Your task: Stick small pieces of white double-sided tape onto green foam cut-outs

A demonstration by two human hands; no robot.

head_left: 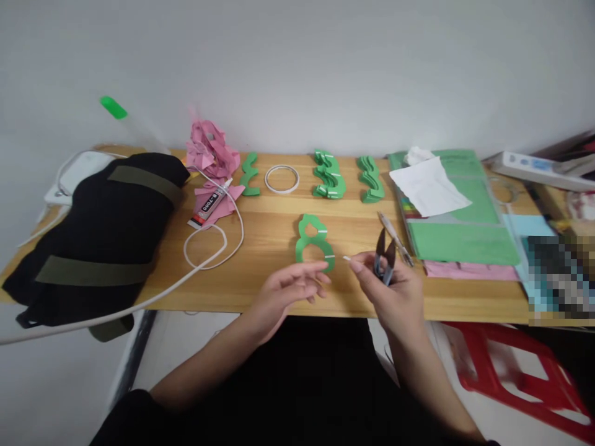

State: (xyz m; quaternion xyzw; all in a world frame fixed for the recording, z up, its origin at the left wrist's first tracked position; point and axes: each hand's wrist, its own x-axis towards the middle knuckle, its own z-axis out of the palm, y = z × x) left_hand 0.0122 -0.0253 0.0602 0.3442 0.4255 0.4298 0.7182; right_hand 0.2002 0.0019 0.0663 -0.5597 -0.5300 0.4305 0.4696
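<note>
A green paper cutout (302,249) shaped like an 8 lies on the table before me, with small white strips on its right side. My left hand (290,291) hovers at its lower edge, fingers loosely spread and holding nothing. To the right, my right hand (395,288) is closed around dark-bladed thread snips (385,255), whose tips point up. Between its thumb and forefinger is a tiny white strip (346,258). Farther back stand stacked green wavy cutouts (331,176), another stack (370,179) and a single wavy piece (250,175). A white tape roll (281,179) lies among them.
On the left are a black bag (111,235), a white cable (186,275), crumpled pink paper (211,148) and a glue tube (211,204). A pen (395,238) lies beside green sheets (465,241) topped by a white tissue (430,186). Below right is a red stool (483,365).
</note>
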